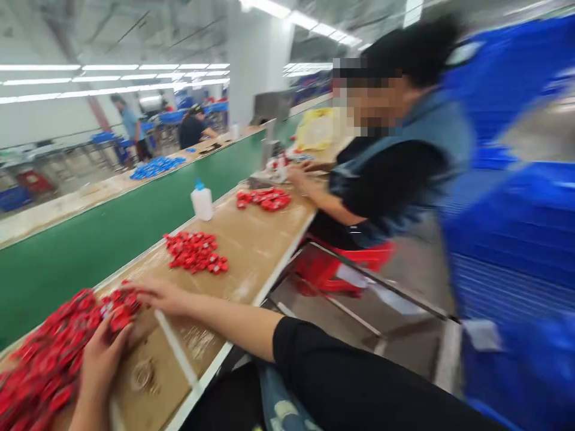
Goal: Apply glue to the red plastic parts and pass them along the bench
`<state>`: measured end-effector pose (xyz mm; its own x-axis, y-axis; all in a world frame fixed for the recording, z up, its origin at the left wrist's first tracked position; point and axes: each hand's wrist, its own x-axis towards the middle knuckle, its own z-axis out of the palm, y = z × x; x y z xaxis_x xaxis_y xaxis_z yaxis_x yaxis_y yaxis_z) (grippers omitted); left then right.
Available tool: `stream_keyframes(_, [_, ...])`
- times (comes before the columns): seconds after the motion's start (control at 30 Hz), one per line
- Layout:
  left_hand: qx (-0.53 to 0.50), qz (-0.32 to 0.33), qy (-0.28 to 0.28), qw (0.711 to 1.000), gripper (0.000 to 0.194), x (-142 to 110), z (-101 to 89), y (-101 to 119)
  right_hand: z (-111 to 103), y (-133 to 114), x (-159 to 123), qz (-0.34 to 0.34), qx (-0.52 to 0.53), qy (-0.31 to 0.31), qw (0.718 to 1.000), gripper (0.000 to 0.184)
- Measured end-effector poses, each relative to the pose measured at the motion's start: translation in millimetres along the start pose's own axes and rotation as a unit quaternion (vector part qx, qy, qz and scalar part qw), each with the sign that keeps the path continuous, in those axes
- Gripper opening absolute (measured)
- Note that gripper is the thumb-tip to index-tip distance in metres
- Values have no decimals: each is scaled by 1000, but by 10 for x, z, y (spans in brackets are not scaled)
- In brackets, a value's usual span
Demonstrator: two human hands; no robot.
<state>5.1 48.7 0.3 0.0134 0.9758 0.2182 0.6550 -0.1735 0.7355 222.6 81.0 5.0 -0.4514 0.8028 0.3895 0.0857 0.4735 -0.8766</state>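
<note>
At the lower left, my left hand [101,354] has its thumb and fingers curved round a red plastic part [120,319] at the edge of a large heap of similar red parts [51,353]. From the other side my right hand [164,296] reaches over the same heap, fingers stretched out and touching its upper end. Motion smears the fingertips, and the small shapes of the parts are hard to make out. A pale ring-shaped thing [142,375] lies on the brown tabletop [245,239] close to my hands.
Further along the table are two smaller red piles [195,251] [265,199] and a white bottle [202,201] with a blue cap. A green divider [112,230] runs behind. At the right, a co-worker [395,161] works near a red stool [345,266] and stacked blue crates [512,251].
</note>
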Motion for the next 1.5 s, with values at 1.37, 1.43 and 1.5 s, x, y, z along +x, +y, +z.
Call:
stream_keyframes(1.37, [-391, -115, -97, 908, 58, -189, 112, -127, 384, 255, -148, -50, 55, -40, 996, 57])
stream_keyframes(1.43, [-383, -104, -102, 912, 57, -200, 114, -137, 383, 226, -166, -49, 61, -83, 994, 52])
stream_keyframes(1.5, [-381, -95, -108, 913, 56, -209, 116, -145, 388, 196, -181, -64, 59, -84, 993, 49])
